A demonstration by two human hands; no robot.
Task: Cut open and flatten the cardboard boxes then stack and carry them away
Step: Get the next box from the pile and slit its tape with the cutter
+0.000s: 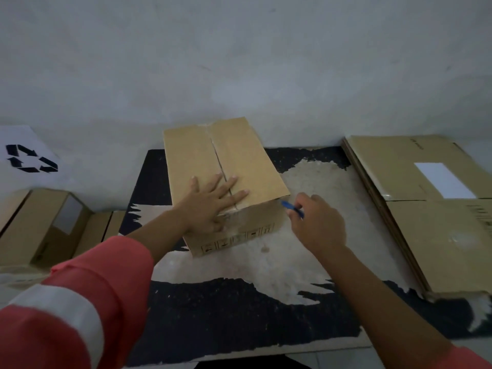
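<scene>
Box pinned flat, cutter poised at its near right corner.

Uncut boxes [40, 225] wait at far left; the left hand [213, 201] presses on the box [226, 155] mid-worktop [306, 262], fingers [227, 185] straight and spread across the near end of the top seam [217, 155]; the box's long axis, and the seam with it, runs away from the person, leaning slightly left; just right of the near corner, the right hand [316, 225] curls its fingers round a blue cutter [291, 207], tip aimed left at the box, seemingly not touching; the seam lies left of the blade, partly under the left hand; a flattened stack [426, 209] lies far right.
</scene>
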